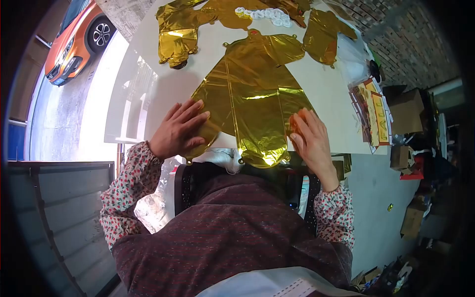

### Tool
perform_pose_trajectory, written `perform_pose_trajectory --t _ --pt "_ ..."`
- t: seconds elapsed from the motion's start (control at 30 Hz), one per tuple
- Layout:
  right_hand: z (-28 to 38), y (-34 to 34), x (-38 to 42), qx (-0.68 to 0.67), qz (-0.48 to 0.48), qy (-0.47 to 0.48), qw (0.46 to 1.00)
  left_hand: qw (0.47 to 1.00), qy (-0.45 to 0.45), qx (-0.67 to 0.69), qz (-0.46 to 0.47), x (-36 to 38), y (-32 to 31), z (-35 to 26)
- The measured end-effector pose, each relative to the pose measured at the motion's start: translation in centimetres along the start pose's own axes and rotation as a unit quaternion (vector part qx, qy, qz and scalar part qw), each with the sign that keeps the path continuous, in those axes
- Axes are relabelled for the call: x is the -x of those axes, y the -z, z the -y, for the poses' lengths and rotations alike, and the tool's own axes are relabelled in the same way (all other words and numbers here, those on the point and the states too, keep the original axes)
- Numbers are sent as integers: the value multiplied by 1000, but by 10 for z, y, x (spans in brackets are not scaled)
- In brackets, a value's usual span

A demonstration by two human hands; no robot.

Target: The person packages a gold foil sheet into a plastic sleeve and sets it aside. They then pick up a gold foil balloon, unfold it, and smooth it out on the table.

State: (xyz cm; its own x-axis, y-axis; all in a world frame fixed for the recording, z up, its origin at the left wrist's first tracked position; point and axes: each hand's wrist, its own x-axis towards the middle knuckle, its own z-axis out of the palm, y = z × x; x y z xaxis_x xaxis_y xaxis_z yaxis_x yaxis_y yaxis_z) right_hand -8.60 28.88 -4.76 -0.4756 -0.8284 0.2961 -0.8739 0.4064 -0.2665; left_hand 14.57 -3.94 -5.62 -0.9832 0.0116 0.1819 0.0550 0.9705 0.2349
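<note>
A large gold foil sheet lies on the white table, wide toward my body and narrowing toward a small red spot at its far end. My left hand rests on its left edge with the fingers apart. On the right edge lies my right hand, palm down and fingers spread. The foil's rounded near end hangs at the table's front edge between my hands. More gold foil pieces lie beyond it, one at the far left and one at the far right.
White rings lie in a heap at the table's far side. Printed cards sit at its right edge. Cardboard boxes stand beyond on the right. An orange car is outside at the left.
</note>
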Motion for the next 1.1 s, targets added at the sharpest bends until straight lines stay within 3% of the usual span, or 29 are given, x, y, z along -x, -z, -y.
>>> perform_pose_trajectory --t 0.3,0.63,1.1 --pt "47 -20 -49 -9 25 117 993 1000 10 -3 -11 -1 6 -3" --pt "62 -50 -55 -7 -19 48 999 1000 20 4 -7 12 3 -3" --pt "53 -35 -53 -23 -30 59 998 1000 5 7 -14 12 2 -2"
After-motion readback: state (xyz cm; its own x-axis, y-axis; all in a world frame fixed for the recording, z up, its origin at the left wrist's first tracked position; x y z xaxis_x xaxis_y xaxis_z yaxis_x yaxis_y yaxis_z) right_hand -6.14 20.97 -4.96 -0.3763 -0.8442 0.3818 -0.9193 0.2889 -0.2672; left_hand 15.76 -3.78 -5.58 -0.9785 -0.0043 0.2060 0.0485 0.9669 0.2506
